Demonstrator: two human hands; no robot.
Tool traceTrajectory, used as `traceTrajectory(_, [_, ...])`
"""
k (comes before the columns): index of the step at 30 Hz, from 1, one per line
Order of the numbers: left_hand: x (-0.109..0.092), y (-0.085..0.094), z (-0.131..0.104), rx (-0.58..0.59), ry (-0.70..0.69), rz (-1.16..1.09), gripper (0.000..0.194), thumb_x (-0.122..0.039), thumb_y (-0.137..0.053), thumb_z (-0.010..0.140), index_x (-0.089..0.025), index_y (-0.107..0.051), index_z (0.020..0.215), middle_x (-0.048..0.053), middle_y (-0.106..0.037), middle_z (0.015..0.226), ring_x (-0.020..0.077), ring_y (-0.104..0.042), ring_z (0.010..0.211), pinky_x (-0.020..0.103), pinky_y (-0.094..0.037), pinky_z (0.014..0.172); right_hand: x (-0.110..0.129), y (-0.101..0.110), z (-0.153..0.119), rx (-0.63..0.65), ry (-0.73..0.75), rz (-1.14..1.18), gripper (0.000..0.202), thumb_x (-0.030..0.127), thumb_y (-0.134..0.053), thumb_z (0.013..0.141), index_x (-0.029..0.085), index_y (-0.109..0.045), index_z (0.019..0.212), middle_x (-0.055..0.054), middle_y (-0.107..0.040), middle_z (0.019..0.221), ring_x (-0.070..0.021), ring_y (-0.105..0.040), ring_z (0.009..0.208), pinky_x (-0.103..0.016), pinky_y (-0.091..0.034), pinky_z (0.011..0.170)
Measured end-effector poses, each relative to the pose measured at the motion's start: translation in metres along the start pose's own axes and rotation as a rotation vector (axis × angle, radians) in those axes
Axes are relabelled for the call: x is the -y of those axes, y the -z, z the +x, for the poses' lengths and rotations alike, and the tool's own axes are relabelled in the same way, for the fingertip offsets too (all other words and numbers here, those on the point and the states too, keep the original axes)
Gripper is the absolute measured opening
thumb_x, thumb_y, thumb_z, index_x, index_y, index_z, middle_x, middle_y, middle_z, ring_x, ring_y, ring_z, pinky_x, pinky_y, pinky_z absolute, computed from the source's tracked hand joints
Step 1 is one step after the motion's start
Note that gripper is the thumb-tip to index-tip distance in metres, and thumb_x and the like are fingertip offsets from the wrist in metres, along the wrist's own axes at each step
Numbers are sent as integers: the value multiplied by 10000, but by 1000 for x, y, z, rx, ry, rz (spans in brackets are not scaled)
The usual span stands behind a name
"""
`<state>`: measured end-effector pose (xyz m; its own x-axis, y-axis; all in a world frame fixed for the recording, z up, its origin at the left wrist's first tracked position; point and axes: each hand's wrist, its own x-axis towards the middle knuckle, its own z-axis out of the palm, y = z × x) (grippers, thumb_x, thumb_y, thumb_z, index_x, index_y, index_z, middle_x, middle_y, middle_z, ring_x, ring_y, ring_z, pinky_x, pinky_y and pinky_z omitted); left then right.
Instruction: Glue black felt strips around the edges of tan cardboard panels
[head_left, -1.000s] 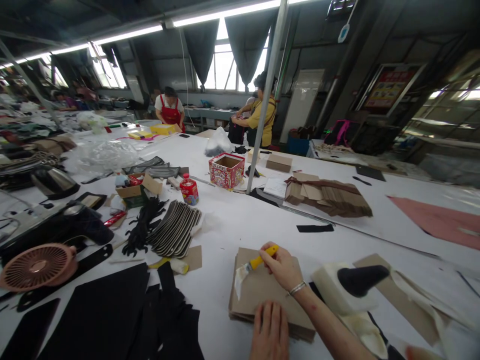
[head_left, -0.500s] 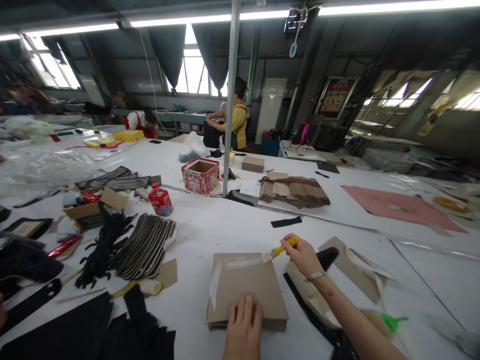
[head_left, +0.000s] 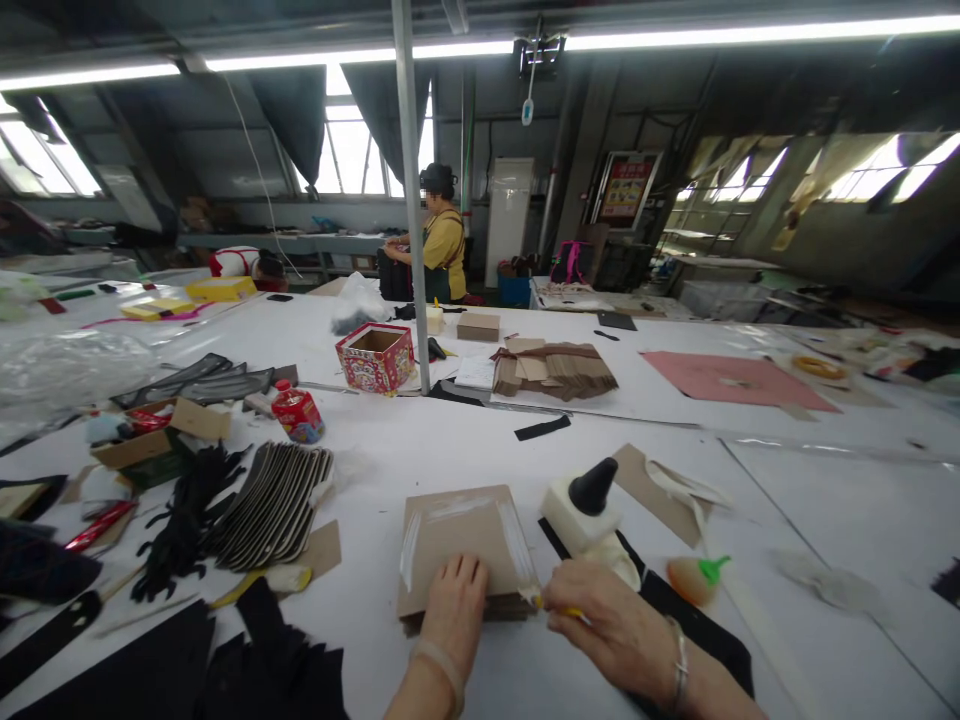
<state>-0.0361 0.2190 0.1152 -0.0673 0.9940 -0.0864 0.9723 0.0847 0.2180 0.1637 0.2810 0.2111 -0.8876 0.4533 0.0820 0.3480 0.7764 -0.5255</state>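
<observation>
My left hand (head_left: 452, 612) lies with its fingers stretched over the near part of a stack of grey-brown cardboard sheets (head_left: 450, 520). White streaks of a wet-looking coating run along the top sheet's left, far and right edges. In my right hand (head_left: 611, 630) is a small yellow-handled brush (head_left: 538, 600), its bristles at the stack's near right corner and partly hidden by the fingers. Just beyond that hand is a white bottle (head_left: 562, 520) with a black cone-shaped nozzle, beside strips of black material (head_left: 697, 620).
To the left lie a row of curved dark-edged pieces (head_left: 270, 505), black gloves (head_left: 187, 510) and black sheets (head_left: 112, 665). A red bottle (head_left: 298, 412) and a patterned box (head_left: 375, 358) stand farther back. An orange container with a green tip (head_left: 694, 578) is at right.
My right hand has brought the brush from the far right corner to the near right corner, leaving a white streak along the right edge. My left hand stays on the stack; the view has turned right.
</observation>
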Motion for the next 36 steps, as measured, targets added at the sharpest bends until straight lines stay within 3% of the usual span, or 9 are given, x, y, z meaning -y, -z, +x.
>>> traceTrajectory(5, [4, 12, 5, 86, -76, 16, 230, -140, -619, 760, -161, -607, 989, 76, -626, 1072, 270, -562, 1022, 405, -504, 864, -4, 20, -64, -394, -389, 230, 298, 470, -462, 914, 223, -630, 915, -29, -618, 825, -208, -578, 785, -293, -453, 718])
traceTrajectory(8, [5, 15, 6, 116, -101, 43, 211, -135, -594, 766, -140, -606, 976, 102, -627, 1056, 281, -569, 1012, 409, -506, 849, -17, 13, -107, -601, -646, 284, 428, 607, -500, 830, 212, -641, 916, -21, -610, 679, -222, -595, 683, -286, -473, 612])
traceTrajectory(11, [6, 15, 4, 128, -118, 71, 205, -156, -581, 777, -135, -594, 981, 114, -622, 1059, 280, -565, 1020, 400, -499, 853, -24, 3, -142, -713, -771, 340, 501, 657, -520, 779, 196, -640, 932, -15, -606, 608, -225, -605, 642, -277, -488, 590])
traceTrajectory(23, [26, 26, 6, 220, -350, 179, 125, -240, -553, 805, -173, -583, 906, 94, -626, 1030, 255, -576, 991, 378, -482, 857, -3, -23, -218, -792, -847, 464, 432, 604, -585, 783, 193, -646, 902, -22, -589, 621, -232, -608, 676, -232, -488, 532])
traceTrajectory(30, [31, 35, 2, 278, -451, 236, 202, -132, -372, 855, -174, -563, 904, 94, -628, 966, 225, -582, 935, 365, -479, 825, 14, -21, -229, -833, -876, 497, 511, 666, -568, 745, 182, -641, 892, -23, -583, 607, -220, -598, 655, -220, -492, 550])
traceTrajectory(33, [31, 39, -3, 241, -425, 235, 159, -278, -479, 844, -198, -534, 971, 92, -575, 1102, 239, -541, 1015, 369, -473, 833, 15, -25, -231, -818, -891, 505, 513, 665, -565, 747, 189, -641, 921, -14, -573, 598, -219, -595, 662, -219, -478, 539])
traceTrajectory(36, [31, 38, -7, 201, -363, 234, 322, -356, -607, 754, -204, -506, 1019, 90, -539, 1154, 262, -506, 1061, 382, -467, 846, 14, -31, -232, -819, -889, 540, 492, 645, -569, 762, 194, -637, 948, -12, -577, 623, -219, -594, 688, -221, -473, 546])
